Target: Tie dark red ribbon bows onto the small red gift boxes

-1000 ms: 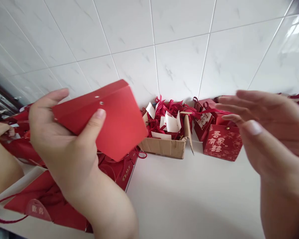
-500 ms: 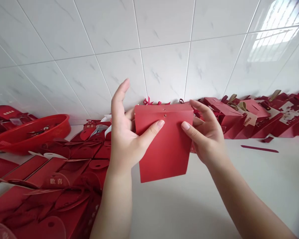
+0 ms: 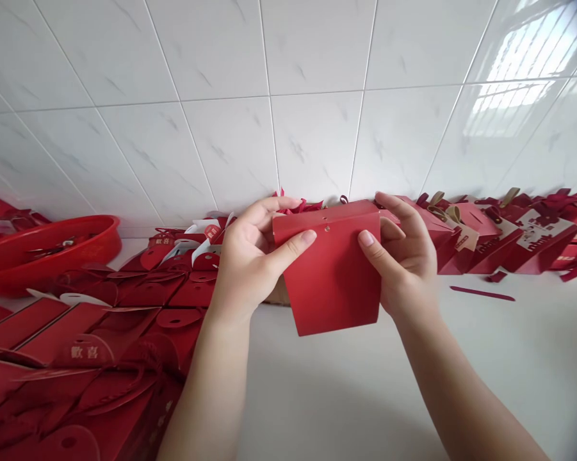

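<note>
Both hands hold up a plain red paper gift box [image 3: 333,275], still flat, with a small hole near its top edge. My left hand [image 3: 252,259] grips its left side, thumb on the front and fingers curled behind the top. My right hand [image 3: 403,256] grips the right side the same way. The box hangs above the white surface, in front of the tiled wall.
A heap of flat red box blanks [image 3: 100,346] covers the left of the white surface [image 3: 346,397]. A red plastic basin [image 3: 43,250] sits at far left. Folded red boxes with ribbons [image 3: 499,234] line the wall at right. A loose red strip [image 3: 483,293] lies nearby.
My left hand's fingers, spread upright half a second ago, have curled over the box's top edge. The box has tilted slightly and moved a little right and up.
</note>
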A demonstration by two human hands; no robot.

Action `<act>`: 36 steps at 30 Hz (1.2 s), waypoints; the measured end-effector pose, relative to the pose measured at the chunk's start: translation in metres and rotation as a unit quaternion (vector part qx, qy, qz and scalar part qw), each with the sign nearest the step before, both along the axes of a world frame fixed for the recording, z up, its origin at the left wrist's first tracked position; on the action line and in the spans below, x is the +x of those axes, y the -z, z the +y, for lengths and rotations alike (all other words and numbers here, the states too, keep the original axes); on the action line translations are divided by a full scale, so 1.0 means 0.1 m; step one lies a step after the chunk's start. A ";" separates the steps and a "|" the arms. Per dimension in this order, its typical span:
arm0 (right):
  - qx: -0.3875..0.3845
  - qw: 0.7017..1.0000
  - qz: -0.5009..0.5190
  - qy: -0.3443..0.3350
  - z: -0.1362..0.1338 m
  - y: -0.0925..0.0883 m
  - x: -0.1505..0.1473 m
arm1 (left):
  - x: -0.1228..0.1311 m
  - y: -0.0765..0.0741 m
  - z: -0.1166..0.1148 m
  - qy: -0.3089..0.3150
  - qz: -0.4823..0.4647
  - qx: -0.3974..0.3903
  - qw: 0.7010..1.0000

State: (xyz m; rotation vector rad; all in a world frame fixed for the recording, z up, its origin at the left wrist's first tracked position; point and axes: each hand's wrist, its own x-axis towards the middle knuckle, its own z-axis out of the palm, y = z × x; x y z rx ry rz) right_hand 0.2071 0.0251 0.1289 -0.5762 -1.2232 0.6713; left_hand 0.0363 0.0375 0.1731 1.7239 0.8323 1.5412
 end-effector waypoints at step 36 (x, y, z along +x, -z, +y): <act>-0.112 0.975 0.115 0.153 0.14 -0.09 0.41 | -0.46 0.26 0.63 -0.181 0.342 -0.090 0.918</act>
